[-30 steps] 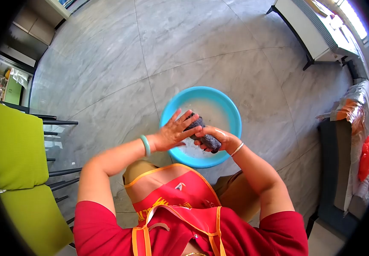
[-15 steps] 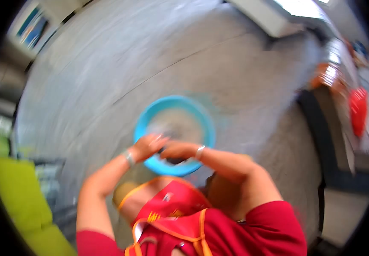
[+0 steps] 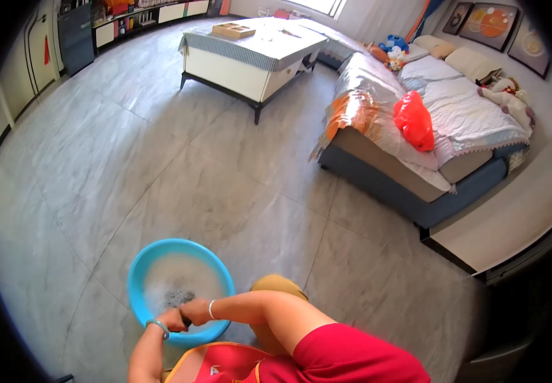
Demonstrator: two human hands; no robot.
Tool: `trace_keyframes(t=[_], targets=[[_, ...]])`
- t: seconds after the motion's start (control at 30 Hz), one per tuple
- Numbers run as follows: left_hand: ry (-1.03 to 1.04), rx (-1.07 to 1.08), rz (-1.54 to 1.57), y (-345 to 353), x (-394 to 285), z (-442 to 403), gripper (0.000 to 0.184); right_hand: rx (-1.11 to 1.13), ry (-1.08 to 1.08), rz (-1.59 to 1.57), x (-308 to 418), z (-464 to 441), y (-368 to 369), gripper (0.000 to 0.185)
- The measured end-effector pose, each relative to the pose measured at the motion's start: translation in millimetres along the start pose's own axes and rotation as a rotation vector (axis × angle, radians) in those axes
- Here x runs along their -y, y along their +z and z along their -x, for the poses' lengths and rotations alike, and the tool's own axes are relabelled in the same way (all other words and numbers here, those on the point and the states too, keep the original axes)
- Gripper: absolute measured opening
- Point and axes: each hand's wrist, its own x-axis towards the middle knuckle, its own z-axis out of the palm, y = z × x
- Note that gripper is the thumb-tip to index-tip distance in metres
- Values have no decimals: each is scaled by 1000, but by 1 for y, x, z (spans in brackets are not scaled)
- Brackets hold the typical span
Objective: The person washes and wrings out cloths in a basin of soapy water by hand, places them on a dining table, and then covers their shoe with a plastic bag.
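Observation:
A round blue basin (image 3: 137,276) with cloudy, whitish water (image 3: 183,271) stands on the floor in front of me. Over its near side, my left hand (image 3: 171,318) and my right hand (image 3: 195,311) are close together, fingers curled round a dark cloth (image 3: 186,321). Most of the cloth is hidden by my hands, so its exact kind does not show. Just beyond them, a greyish patch of bubbles (image 3: 178,297) lies on the water. A bracelet circles each wrist.
Grey tiled floor (image 3: 225,185) surrounds the basin. Further off stands a white coffee table (image 3: 225,73) with a wooden tray (image 3: 234,30) on it. To the right is a sofa (image 3: 384,172) bearing a red plastic bag (image 3: 414,121). My knee (image 3: 280,285) is beside the basin.
My view has swung up and right, so the basin now appears lower and further left, with the coffee table and sofa in sight. Both hands remain together over the basin.

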Motion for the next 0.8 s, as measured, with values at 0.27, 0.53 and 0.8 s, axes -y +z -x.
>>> trace_keyframes(t=[0.27, 0.53, 0.8], targets=[[175, 189, 327, -2, 7, 23, 34, -76, -232, 250, 9, 14, -8, 50], [275, 9, 1448, 0, 31, 96, 72, -90, -163, -477, 25, 19, -32, 28], [1158, -535, 1333, -70, -97, 169, 86, 775, -127, -1954, 84, 73, -89, 35]])
